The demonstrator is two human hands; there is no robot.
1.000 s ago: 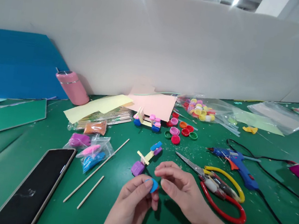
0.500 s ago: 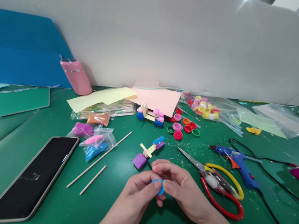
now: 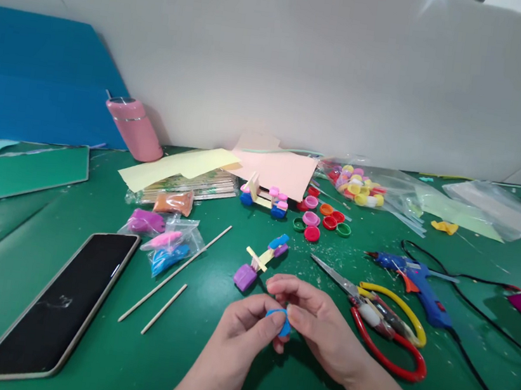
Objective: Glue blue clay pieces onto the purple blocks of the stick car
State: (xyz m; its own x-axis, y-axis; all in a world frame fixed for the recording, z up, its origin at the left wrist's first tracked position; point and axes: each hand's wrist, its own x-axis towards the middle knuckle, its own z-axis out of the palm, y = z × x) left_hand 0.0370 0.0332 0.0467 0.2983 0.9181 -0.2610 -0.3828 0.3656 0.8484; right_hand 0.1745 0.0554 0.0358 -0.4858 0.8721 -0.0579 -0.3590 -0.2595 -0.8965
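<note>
Near the front middle of the table, my left hand (image 3: 246, 334) pinches a small flattened piece of blue modelling clay (image 3: 285, 327) between thumb and fingers. My right hand (image 3: 315, 327) grips the same piece from the other side, its thumb at the edge; its fingers partly hide the clay. Just beyond my hands lies a small craft-stick model (image 3: 264, 259) with purple and blue clay blocks at its ends. Farther back stands a similar model (image 3: 263, 200) with blue and pink clay pieces.
Scissors (image 3: 370, 308) and a blue glue gun (image 3: 415, 282) with its cord lie to the right. Left are a phone (image 3: 56, 309), bagged clay (image 3: 169, 250) and wooden sticks (image 3: 176, 273). Bottle caps (image 3: 311, 234) and paper (image 3: 274, 166) lie behind; a pink tumbler (image 3: 135, 130) stands back left.
Both hands keep hold of the blue clay, with only slight shifts of the fingers on it. The whole view has tilted a little; the other things have not moved.
</note>
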